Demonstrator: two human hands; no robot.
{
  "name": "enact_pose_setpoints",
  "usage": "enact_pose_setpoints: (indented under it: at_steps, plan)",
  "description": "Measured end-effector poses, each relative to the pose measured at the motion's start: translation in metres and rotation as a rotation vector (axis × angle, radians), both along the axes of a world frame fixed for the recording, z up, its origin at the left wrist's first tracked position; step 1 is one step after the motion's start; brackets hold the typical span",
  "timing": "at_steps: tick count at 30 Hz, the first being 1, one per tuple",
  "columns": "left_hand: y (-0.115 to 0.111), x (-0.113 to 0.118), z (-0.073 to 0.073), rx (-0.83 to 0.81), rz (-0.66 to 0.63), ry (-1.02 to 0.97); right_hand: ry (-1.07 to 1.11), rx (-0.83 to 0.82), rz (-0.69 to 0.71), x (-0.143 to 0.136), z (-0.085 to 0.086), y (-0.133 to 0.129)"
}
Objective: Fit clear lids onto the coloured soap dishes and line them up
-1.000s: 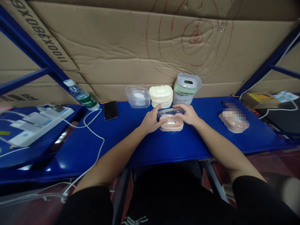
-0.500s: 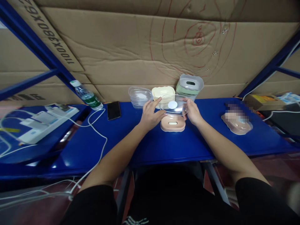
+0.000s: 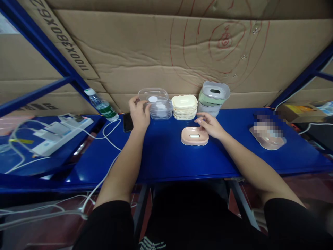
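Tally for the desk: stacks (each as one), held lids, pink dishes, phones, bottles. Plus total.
Stacks: 3 (clear lids, cream trays, tubs)
Held lid: 1, in left hand
Pink dishes: 2, right one partly blurred
Phone: 1
Bottle: 1
Total: 8

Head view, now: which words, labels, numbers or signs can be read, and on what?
"1100X380X62", on the cardboard; it may run past the frame's top.
Too blurred to read: the bottle label.
Too blurred: the shirt print.
Too blurred: the box label.
Unreadable: the dark print, lower left.
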State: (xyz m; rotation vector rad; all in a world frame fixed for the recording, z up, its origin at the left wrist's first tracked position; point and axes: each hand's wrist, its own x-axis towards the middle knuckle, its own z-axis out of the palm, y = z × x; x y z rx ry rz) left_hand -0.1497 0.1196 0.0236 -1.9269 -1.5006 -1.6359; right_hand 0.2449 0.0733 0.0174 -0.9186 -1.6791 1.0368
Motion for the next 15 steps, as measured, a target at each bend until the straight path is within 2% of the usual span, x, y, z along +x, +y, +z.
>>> enact_pose_setpoints:
  at_steps: [7,12,15]
  plan:
    - [0.014,0.009,-0.011,-0.069,-0.024,0.008,-0.085,0.026,-0.023,0.002,-0.006,0.004]
    - [0.014,0.009,-0.014,-0.100,-0.043,0.062,-0.213,0.182,-0.049,0.009,-0.002,0.005]
    - [0.007,0.014,-0.016,-0.108,0.022,0.054,-0.387,0.280,0.031,0.015,0.004,0.003]
